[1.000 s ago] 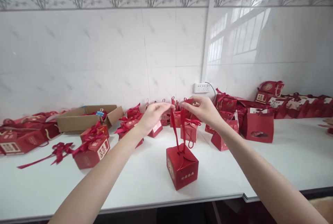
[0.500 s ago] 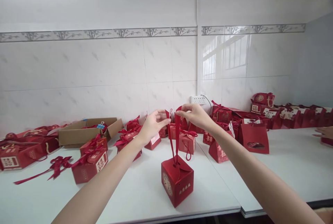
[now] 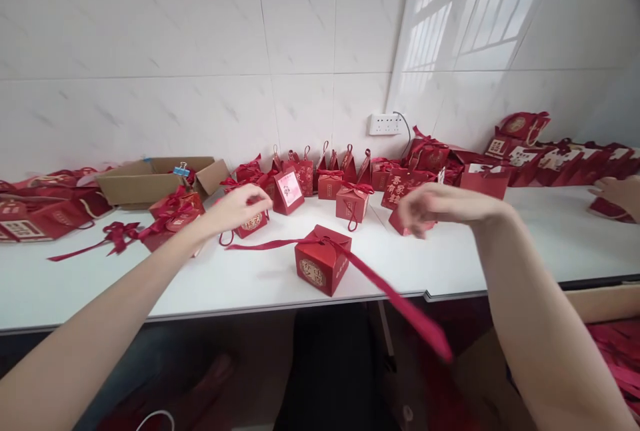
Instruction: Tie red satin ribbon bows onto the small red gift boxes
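Red box is set upright near the front edge of the worktop, corner-first, presumably so the top can be reached from both sides. Red ribbon is run through the top and parted into two tails, likely to keep the ends from tangling: one is stretched leftward above the worktop, the other is hung past the front edge to the right, end blurred. Left hand is held left of the red box, overlapping a small box in view; contact can't be told. Fingers are loosely bent, grip slack, nothing seen pinched. Right hand is raised on the right, wrist bent, fingers drooped and blurred; grip looks spread, no ribbon seen in it. Other red boxes are grouped toward the rear edge, probably kept out of the hands' way, with a cardboard carton placed rear left.
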